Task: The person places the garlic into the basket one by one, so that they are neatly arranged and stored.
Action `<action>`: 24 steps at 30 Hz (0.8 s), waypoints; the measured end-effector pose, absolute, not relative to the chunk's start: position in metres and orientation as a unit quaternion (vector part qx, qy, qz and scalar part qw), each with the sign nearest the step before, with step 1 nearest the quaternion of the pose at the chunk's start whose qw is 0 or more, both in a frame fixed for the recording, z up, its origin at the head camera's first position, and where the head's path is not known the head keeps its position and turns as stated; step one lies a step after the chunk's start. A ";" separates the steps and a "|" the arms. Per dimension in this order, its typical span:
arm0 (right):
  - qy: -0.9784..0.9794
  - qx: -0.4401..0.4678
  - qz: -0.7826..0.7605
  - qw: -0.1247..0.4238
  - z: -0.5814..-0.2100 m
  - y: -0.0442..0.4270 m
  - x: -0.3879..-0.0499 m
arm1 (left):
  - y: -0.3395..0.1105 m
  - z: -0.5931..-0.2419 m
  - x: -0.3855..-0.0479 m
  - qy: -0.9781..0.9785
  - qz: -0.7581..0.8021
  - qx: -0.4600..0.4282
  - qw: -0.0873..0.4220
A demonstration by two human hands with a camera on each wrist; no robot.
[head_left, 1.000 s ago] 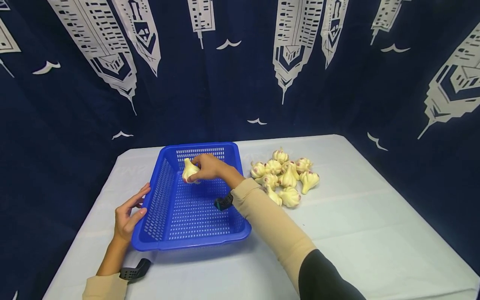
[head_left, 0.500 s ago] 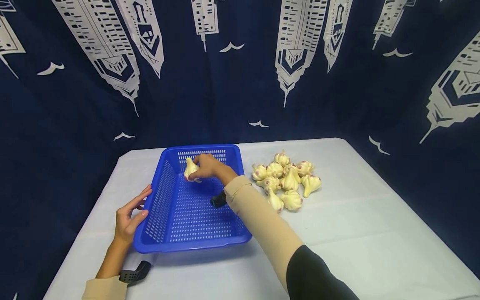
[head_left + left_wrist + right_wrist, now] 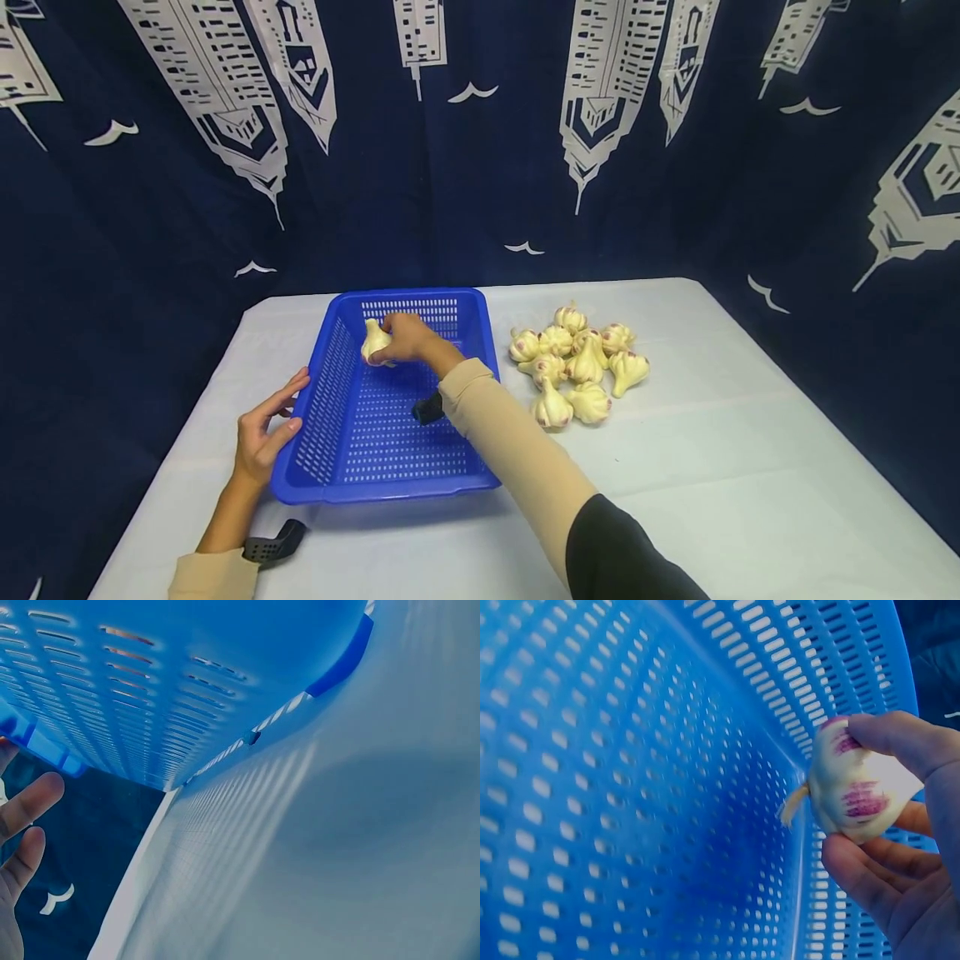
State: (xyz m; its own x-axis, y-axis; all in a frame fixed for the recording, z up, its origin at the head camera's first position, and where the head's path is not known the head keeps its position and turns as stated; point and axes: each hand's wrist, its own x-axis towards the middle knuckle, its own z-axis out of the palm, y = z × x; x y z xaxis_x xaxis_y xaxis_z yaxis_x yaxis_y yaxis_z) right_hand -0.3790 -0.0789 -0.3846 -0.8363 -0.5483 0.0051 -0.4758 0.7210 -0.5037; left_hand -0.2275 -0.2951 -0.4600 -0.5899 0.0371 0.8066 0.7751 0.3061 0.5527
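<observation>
A blue perforated plastic basket (image 3: 386, 490) stands on the white-covered table. Inside it, near the far left corner, my right hand (image 3: 412, 339) grips a garlic bulb (image 3: 374, 342) between thumb and fingers. The right wrist view shows that bulb (image 3: 855, 780) up close, pale with purple patches and its root tuft pointing left, by the basket wall. My left hand (image 3: 262, 433) rests against the left rim with its fingers fairly straight. In the left wrist view, fingertips of the left hand (image 3: 26, 817) show beside the basket's outer wall (image 3: 142, 682).
Several garlic bulbs (image 3: 577, 364) lie in a loose pile on the table, right of the basket. A dark blue cloth (image 3: 450, 192) with white building prints hangs behind the table (image 3: 720, 450).
The head view has shifted slightly. My right hand, still holding the garlic bulb, has moved slightly left within the basket. The left hand stays at the left rim.
</observation>
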 end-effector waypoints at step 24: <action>0.935 -0.164 -0.309 0.056 -0.404 -0.099 -0.375 | -0.297 -0.460 -0.226 -0.736 -0.507 -0.273 0.357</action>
